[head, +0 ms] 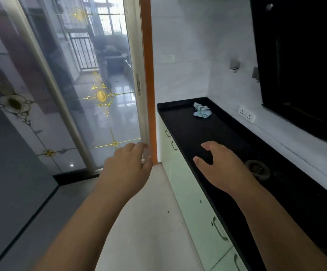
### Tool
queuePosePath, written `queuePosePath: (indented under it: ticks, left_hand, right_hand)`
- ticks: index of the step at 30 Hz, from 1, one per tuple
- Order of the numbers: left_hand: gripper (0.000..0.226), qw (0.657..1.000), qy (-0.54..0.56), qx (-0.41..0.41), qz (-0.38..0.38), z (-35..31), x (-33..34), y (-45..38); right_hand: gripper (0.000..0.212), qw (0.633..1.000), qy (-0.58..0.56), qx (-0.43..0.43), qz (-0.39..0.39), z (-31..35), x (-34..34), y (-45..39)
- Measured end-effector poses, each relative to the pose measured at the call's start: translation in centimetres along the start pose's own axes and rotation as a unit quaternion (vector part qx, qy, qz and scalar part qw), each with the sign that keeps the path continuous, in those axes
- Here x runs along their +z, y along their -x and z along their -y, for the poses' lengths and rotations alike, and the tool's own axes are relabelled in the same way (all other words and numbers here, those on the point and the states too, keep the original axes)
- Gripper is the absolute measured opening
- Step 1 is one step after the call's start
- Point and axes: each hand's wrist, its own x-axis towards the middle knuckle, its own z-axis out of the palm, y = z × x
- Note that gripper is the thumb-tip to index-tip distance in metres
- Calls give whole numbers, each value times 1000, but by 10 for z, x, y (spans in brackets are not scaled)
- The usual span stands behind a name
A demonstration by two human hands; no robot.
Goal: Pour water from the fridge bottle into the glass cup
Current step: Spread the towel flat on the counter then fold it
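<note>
Neither a bottle nor a glass cup shows in the head view. My left hand (127, 167) is stretched out over the floor, near the edge of the sliding glass door (104, 94), with loosely bent fingers that hold nothing. My right hand (223, 167) hovers over the black countertop (194, 130), fingers relaxed and spread, also holding nothing. A large grey panel (8, 163) fills the left side; whether it is the fridge I cannot tell.
A crumpled light blue cloth (202, 110) lies at the far end of the countertop. A gas burner (257, 169) sits just right of my right hand. White cabinets with handles (197, 202) run below the counter. A wall socket (246, 114) and dark range hood (303, 65) are at right.
</note>
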Motion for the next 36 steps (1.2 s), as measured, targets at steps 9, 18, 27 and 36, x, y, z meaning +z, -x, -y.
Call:
queuePosePath:
  ticks: [9, 18, 27, 36]
  left_hand:
    - [41, 999, -25, 5, 25, 19, 16, -167]
    - [45, 992, 0, 97, 77, 58, 63, -361]
    - [45, 970, -30, 203, 127, 64, 90, -553]
    - [45, 948, -43, 262, 174, 20, 154, -692]
  right_hand:
    - [60, 999, 39, -2, 18, 18, 16, -168]
    - [62, 995, 69, 74, -18, 13, 61, -323]
    - [61, 977, 87, 190, -45, 7, 92, -455]
    - [62, 965, 61, 252, -41, -52, 113, -567]
